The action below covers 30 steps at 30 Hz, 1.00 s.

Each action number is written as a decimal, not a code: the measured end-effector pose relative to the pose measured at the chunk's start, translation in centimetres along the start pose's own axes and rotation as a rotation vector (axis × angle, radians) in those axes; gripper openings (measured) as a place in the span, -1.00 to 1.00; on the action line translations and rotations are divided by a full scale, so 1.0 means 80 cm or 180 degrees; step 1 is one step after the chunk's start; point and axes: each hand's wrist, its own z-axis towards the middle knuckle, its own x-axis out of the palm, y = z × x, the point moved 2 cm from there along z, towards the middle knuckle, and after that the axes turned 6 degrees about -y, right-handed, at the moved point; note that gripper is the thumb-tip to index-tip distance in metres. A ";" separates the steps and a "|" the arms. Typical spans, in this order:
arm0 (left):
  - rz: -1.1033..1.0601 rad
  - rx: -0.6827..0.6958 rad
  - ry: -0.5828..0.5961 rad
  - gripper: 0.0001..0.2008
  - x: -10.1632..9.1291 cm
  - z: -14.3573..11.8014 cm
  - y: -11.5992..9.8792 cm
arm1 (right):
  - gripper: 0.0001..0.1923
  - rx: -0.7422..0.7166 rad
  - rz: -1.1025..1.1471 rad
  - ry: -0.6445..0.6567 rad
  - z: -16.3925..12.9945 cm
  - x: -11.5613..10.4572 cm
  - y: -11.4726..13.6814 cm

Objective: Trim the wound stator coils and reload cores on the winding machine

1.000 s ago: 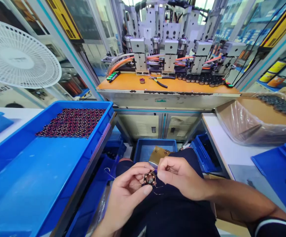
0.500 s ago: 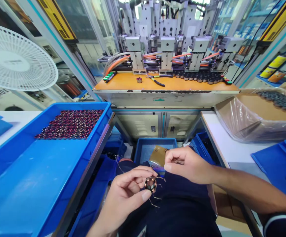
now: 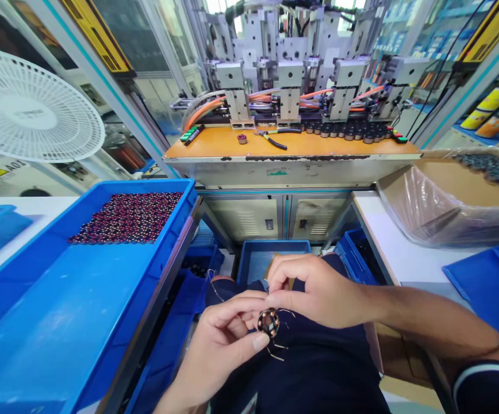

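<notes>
My left hand [image 3: 221, 342] pinches a small round copper-wound coil [image 3: 269, 322] between thumb and fingers, above my lap. Thin copper wire ends stick out from the coil to the right and below. My right hand [image 3: 316, 290] sits just above and right of the coil, its fingertips closed on one of the wire ends at the coil's top. Both hands are low in the middle of the view.
A large blue tray [image 3: 81, 287] at left holds several rows of dark red coils [image 3: 131, 217]. An orange machine bench [image 3: 292, 144] with pliers [image 3: 273, 140] stands ahead. A plastic-lined cardboard box [image 3: 448, 201] sits at right, a white fan [image 3: 29, 109] at far left, blue bins [image 3: 258, 259] under the bench.
My right hand has come back down from the right onto the coil's top and pinched a wire. The left hand still grips the coil, which moved slightly right.
</notes>
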 end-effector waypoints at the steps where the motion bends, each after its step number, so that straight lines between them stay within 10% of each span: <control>1: 0.0043 0.0127 -0.0077 -0.70 -0.001 0.000 0.000 | -0.83 0.0137 0.0004 -0.0066 -0.004 -0.001 0.002; 7: 0.0259 0.0542 -0.0118 -0.74 0.005 0.003 -0.003 | -0.88 0.1072 0.0249 0.0146 -0.014 -0.006 0.012; 30: -0.0358 0.0449 0.0200 -0.67 0.003 0.009 0.007 | -0.88 0.1076 0.0739 0.0314 -0.025 0.004 0.015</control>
